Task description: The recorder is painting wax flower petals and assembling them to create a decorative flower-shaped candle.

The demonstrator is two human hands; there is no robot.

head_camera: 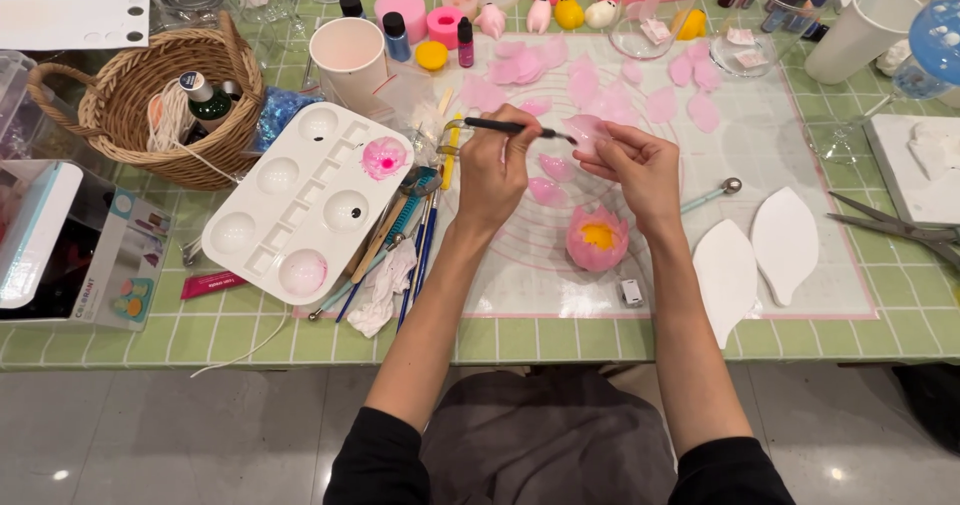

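My left hand [497, 170] grips a thin black-handled brush [510, 126], its tip touching a pale pink petal [588, 131]. My right hand [636, 168] pinches that petal from below. Both hands hover over a translucent work mat [800, 165]. Just beneath them on the mat sits a pink flower with a yellow centre [597, 238]. More loose pink petals [545, 190] lie on the mat under and behind the hands.
A white paint palette [305, 200] with pink paint lies left, beside several brushes [420, 235] and a crumpled tissue. A wicker basket [165, 100], white cup [349, 55], scissors [900, 227], two white leaf shapes [755, 255] and pink moulds surround the mat.
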